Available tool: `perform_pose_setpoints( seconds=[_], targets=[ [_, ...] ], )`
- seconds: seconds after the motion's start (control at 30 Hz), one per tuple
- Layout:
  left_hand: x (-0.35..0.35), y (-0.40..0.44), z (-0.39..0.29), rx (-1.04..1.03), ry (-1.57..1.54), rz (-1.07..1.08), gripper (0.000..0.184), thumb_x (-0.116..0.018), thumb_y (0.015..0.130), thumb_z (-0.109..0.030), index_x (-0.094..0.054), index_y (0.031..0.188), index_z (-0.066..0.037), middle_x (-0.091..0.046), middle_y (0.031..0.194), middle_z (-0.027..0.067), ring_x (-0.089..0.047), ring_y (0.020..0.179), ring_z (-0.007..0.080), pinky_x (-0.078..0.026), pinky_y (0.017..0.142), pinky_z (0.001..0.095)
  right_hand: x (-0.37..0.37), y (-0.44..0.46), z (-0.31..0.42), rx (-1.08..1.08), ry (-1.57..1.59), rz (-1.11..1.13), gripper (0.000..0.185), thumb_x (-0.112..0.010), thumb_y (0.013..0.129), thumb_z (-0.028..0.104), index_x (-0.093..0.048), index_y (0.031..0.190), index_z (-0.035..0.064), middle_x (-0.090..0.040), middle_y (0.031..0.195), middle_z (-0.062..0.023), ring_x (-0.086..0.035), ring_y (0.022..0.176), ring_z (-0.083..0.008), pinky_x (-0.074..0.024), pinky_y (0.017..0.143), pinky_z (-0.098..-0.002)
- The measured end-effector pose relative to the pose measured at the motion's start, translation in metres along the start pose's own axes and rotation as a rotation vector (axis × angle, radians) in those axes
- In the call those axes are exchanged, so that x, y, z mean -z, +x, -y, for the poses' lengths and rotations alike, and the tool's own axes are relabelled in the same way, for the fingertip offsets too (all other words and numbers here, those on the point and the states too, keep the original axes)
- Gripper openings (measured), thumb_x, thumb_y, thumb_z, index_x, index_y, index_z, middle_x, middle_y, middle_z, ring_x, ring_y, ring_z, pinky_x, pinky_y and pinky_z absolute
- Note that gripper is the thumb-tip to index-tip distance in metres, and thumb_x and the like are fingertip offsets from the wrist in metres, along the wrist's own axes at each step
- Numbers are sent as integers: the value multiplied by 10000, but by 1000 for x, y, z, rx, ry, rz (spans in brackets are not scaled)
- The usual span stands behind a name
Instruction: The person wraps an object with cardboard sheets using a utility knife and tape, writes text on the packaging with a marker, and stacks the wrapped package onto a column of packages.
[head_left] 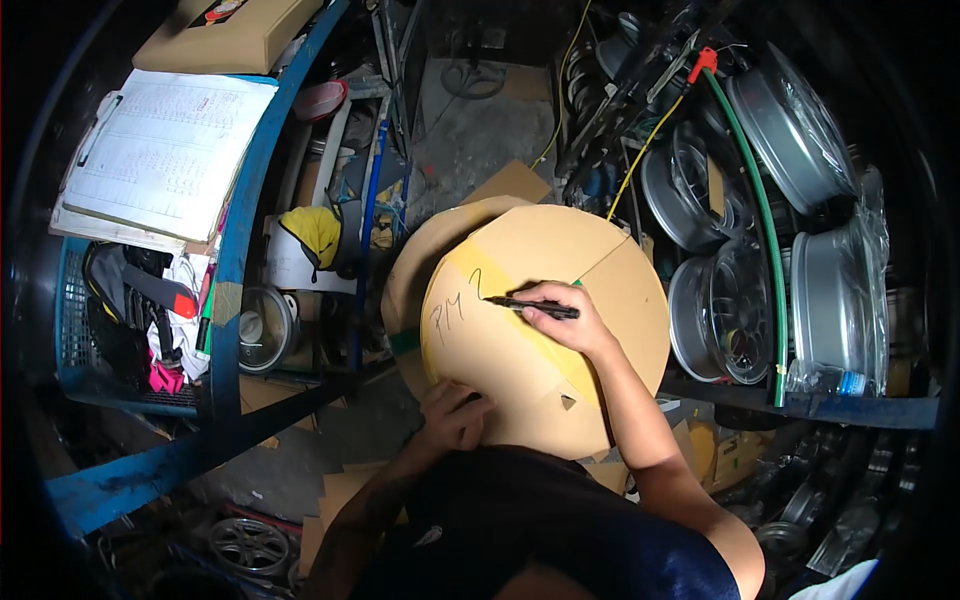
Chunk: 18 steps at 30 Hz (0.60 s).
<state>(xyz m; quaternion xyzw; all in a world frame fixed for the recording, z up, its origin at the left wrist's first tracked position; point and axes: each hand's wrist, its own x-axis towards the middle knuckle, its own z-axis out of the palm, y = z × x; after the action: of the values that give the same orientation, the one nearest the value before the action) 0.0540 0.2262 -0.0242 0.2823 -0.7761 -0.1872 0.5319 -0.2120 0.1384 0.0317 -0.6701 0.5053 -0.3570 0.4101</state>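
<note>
Blue-painted steel rack post point(233, 260) at the left, with a clipboard point(165, 150) of filled-in sheets above a plastic basket point(75, 310); past it lies a yellow-and-black fabric item point(314, 236). Next comes a round, taped cardboard package point(520, 385), its upper face bearing handwriting point(455, 308) that seems to read "P/4 2"; the marking looks well along, with the pen at the tail of the last character, though whether more is left to write cannot be told. The package lies in front of the torso point(520, 520), between two hands held apart: the left hand point(457, 415), fingers curled, is at its lower-left edge, gripping or merely resting, I cannot tell, while the right hand point(568, 318), over the upper face, is closed on a black marker pen point(530, 305). Farther right, silver wheel rims point(835, 300) stand racked, some in clear plastic
</note>
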Motion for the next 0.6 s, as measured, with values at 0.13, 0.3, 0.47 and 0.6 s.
perform_pose_setpoints(
  seconds=[0.13,0.3,0.47,0.6],
  targets=[
    [-1,-3,2,-4,-3,11,239,-611,736,-82,-776,909,-81,-664,841,89,-587,657,251,-476,590,359,-1,4,3,-35,58,-142,241,-768,919,130,-757,1140,33,-769,970,-104,-708,908,-163,-548,822,-313],
    [2,4,0,-23,-22,24,240,-610,739,-73,-767,920,-87,-653,860,112,-577,637,254,-462,561,362,0,13,-2,134,-141,-128,269,-775,903,126,-758,1161,52,-769,976,-126,-724,879,-239,-559,833,-344],
    [0,3,1,-32,-8,3,204,-613,741,-82,-748,892,-96,-633,842,94,-543,617,253,-452,566,364,-2,12,-8,256,-167,-196,248,-781,879,124,-757,1120,67,-758,913,-107,-710,800,-214,-549,743,-343],
    [0,-1,2,-41,12,15,192,-618,752,-116,-744,895,-100,-624,833,83,-519,616,248,-455,604,371,4,5,-12,48,31,-72,240,-764,900,116,-747,1129,48,-753,921,-101,-700,809,-182,-542,751,-302]
  ],
)
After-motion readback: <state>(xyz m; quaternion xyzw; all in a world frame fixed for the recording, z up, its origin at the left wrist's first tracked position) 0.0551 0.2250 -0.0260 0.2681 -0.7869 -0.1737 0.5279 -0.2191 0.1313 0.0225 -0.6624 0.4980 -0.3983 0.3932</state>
